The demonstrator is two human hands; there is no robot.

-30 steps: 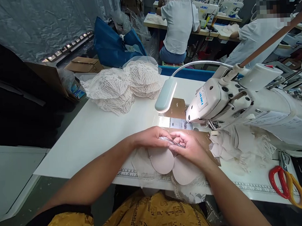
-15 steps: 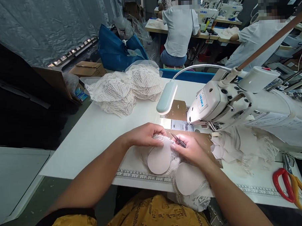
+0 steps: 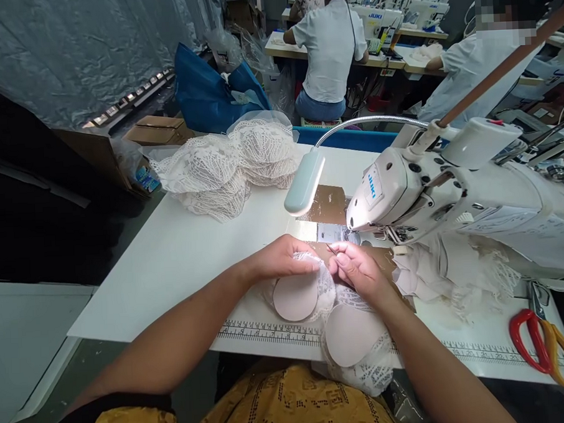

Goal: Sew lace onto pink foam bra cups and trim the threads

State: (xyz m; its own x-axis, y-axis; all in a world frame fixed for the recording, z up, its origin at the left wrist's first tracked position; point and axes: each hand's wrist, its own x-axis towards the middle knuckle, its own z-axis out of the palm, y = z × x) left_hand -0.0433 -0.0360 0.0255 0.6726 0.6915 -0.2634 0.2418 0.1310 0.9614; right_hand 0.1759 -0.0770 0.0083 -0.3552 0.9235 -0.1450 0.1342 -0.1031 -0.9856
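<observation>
A white lace bra piece with two smooth, pale cup pads lies over the front edge of the table. My left hand pinches the upper edge of its left cup between thumb and fingers. Just to the right, my right hand is closed around small thread snips; only their dark tip shows, pointing up and left, and the rest is hidden in the fingers. The right cup rests below my right wrist, partly hanging past the table edge.
A sewing machine stands at right, with a lamp left of its head. Stacked lace cups lie at the back left. Fabric pieces and red-and-orange scissors are on the right. Two people in white shirts sit beyond.
My hands have separated slightly, and the left cup has come up out of the fold into view. The snips, earlier showing along the right hand, are now mostly covered by its fingers.
</observation>
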